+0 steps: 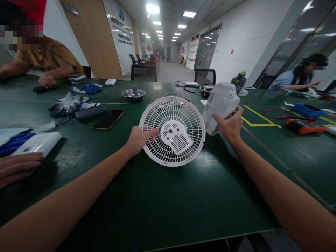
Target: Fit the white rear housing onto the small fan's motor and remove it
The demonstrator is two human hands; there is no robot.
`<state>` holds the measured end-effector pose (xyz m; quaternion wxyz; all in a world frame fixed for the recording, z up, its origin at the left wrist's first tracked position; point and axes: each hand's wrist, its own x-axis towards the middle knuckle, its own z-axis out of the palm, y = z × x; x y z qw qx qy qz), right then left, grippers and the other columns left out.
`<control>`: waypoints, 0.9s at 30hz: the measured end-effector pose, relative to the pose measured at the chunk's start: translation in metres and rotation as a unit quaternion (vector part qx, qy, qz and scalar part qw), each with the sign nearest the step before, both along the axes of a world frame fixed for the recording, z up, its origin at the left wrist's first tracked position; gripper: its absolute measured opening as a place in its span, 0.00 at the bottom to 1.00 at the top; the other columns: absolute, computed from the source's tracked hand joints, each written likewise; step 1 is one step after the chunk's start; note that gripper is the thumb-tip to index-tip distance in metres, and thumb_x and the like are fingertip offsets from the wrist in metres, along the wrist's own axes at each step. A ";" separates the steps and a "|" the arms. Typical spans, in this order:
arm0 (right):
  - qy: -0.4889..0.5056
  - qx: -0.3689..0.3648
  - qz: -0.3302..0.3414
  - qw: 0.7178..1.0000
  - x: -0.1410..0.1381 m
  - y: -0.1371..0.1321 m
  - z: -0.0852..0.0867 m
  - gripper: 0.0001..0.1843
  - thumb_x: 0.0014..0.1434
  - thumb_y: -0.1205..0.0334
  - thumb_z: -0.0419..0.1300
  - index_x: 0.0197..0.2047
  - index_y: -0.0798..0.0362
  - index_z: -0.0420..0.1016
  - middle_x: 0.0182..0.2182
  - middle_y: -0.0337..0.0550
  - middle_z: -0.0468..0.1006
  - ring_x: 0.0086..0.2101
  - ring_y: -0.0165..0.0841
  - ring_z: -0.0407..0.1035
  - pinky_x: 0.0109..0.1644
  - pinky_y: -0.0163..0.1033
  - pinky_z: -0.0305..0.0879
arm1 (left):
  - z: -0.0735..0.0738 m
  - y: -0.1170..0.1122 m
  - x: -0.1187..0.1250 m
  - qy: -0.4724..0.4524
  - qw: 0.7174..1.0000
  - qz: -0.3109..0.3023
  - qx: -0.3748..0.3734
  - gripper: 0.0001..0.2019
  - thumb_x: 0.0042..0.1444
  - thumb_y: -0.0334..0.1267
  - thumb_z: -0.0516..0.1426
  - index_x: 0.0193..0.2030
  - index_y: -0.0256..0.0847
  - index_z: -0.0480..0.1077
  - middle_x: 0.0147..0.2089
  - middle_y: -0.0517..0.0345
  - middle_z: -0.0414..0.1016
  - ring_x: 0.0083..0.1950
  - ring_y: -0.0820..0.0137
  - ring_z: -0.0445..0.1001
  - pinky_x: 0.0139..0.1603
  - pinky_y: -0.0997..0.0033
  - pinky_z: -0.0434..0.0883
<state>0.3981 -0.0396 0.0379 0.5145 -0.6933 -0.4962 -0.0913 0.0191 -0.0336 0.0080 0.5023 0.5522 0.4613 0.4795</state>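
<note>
My left hand [138, 140] grips the left rim of a round white fan grille [172, 131], held tilted just above the dark green table [157, 203]. My right hand [231, 125] is closed around a white fan motor housing [220, 105], lifted to the right of the grille and almost touching its rim. The grille's centre plate with slots and a hole faces me.
A black phone [108, 119], a dark case [90, 113] and gloves [68, 103] lie left; a steel bowl [133, 93] sits behind. A white box [38, 142] and another person's hand [15, 169] are at far left. Orange tool [303, 126] and yellow floor-tape marks [258, 118] lie right. Two people sit at the far corners.
</note>
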 end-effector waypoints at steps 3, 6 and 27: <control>0.011 0.009 0.006 1.000 0.001 0.004 -0.006 0.53 0.43 0.45 0.73 0.65 0.57 0.56 0.53 0.60 0.77 0.49 0.51 0.75 0.53 0.55 0.71 | 0.001 -0.001 0.002 -0.008 1.000 0.003 -0.004 0.12 0.50 0.40 0.71 0.35 0.34 0.79 0.31 0.50 0.82 0.30 0.64 0.81 0.34 0.59 0.81; 0.022 0.026 0.018 0.999 0.004 0.005 -0.008 0.53 0.42 0.45 0.74 0.65 0.57 0.57 0.52 0.60 0.78 0.47 0.50 0.76 0.52 0.54 0.72 | 0.000 0.001 0.002 -0.021 1.000 0.008 -0.013 0.11 0.49 0.38 0.71 0.36 0.33 0.79 0.31 0.50 0.82 0.30 0.65 0.81 0.32 0.63 0.80; 0.007 0.054 -0.044 0.998 0.048 -0.007 0.006 0.44 0.54 0.52 0.71 0.68 0.56 0.60 0.54 0.57 0.78 0.48 0.40 0.74 0.51 0.42 0.68 | -0.001 0.002 0.001 -0.023 1.000 -0.006 -0.002 0.10 0.50 0.37 0.71 0.35 0.33 0.80 0.31 0.50 0.82 0.29 0.66 0.80 0.31 0.65 0.79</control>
